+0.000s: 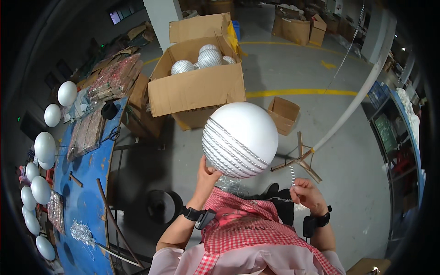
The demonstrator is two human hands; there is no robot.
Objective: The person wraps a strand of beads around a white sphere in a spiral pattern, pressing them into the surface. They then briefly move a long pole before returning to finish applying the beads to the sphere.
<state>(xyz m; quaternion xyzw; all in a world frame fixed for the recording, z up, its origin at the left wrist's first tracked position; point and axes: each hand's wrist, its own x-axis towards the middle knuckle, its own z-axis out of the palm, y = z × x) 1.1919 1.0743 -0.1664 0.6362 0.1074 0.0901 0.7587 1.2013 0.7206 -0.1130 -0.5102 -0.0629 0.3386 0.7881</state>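
The left hand (pixel 207 175) was raised and closed from below on a large white foam ball (pixel 240 139), its fingers pressing the underside of the ball. The ball was round and matte white on top, while its lower half was already wrapped with several curved rows of silver sequin trim. The right hand (pixel 306 193), to the right of the ball and a little lower, pinched the thin silver trim strand (pixel 292 175) between its fingertips; the strand rose a short way above the fingers. Behind the ball stood an open cardboard box (pixel 197 89) with finished silver balls (pixel 210 58) inside. Far to the left of the ball was a blue table (pixel 87 183), and plain white balls (pixel 44 147) stood in a row along its outer edge.
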